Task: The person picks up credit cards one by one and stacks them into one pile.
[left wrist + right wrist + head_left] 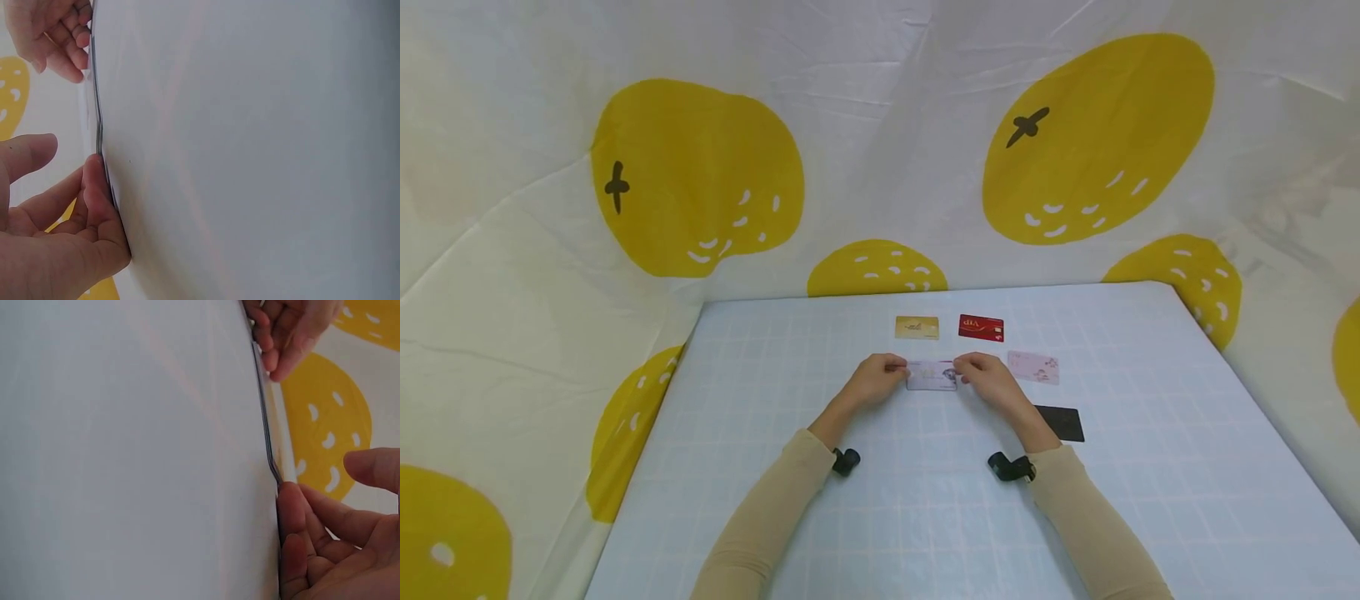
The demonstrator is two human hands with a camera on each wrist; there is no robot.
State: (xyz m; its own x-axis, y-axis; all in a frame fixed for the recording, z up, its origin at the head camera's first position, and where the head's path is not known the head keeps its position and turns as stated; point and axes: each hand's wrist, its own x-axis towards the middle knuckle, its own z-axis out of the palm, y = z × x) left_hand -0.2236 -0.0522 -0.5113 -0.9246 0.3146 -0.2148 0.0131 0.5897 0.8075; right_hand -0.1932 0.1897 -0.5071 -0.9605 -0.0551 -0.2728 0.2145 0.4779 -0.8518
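A pale lilac card [932,376] lies flat on the white table between both hands, with a thin red sliver along its far edge. Seen edge-on from the left wrist, its rim shows as dark lines. My left hand [877,379] has its fingertips at the card's left end. Its thumb [31,153] stands raised, apart from the card. At the opposite end, the fingertips of my right hand [990,379] touch the card and overlap its far corner. The right thumb [372,467] is lifted away too.
Beyond the hands lie a gold card [917,327] and a red VIP card [981,327]. A pink card [1033,367] is right of my right hand. The right forearm partly covers a black card [1063,423]. A fruit-print cloth [880,167] hangs behind the checked table surface [895,517].
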